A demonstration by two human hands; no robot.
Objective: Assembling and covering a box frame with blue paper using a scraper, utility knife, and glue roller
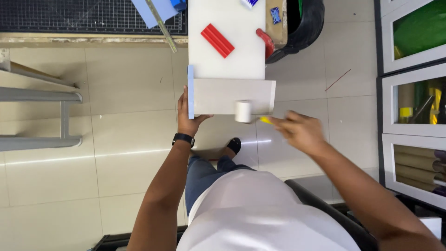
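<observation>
My left hand point(187, 118) grips the lower left corner of a grey board point(223, 95) with a light blue edge, held out in front of me above the floor. My right hand point(299, 131) holds a small paint roller by its yellow handle point(265, 120); the white roller head point(243, 111) rests against the board's lower edge. The hand is blurred. A white slab point(227, 42) lies beyond the board, with a red ribbed block point(217, 40) on it.
A black cutting mat point(69, 14) with a metal ruler point(161, 25) and blue sheet sits at top left. A red tool point(266, 41) and black bin point(304, 25) lie at top centre. Framed panels point(413, 69) line the right. Metal rails point(42, 97) stand left.
</observation>
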